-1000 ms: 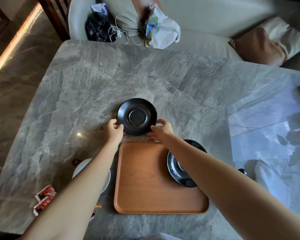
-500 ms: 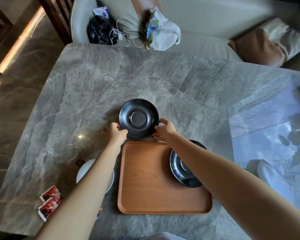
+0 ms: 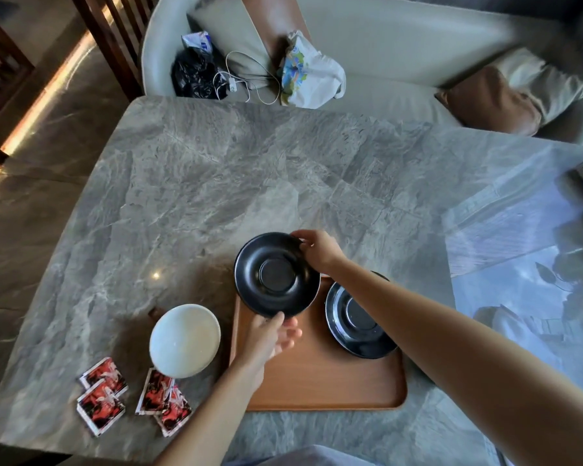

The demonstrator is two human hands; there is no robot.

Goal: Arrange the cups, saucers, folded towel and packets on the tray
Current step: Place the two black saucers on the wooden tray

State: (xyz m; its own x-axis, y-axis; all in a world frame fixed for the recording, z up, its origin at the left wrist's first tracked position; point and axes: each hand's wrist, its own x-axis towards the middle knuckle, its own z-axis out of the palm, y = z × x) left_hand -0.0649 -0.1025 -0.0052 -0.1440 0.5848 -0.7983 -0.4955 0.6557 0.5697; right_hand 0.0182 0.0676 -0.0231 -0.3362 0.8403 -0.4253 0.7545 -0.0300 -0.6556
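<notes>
Both hands hold a black saucer (image 3: 276,274) above the wooden tray's (image 3: 317,385) far left corner. The right hand (image 3: 318,250) pinches its far rim; the left hand (image 3: 270,338) grips its near edge, fingers loosely spread. A second saucer (image 3: 359,324) lies on the tray.

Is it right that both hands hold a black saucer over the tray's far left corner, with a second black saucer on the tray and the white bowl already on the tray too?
Not quite. The head view shows the white bowl on the marble table, left of the tray, not on it. The rest stands: left hand and right hand hold one black saucer; the second saucer is on the tray.
</notes>
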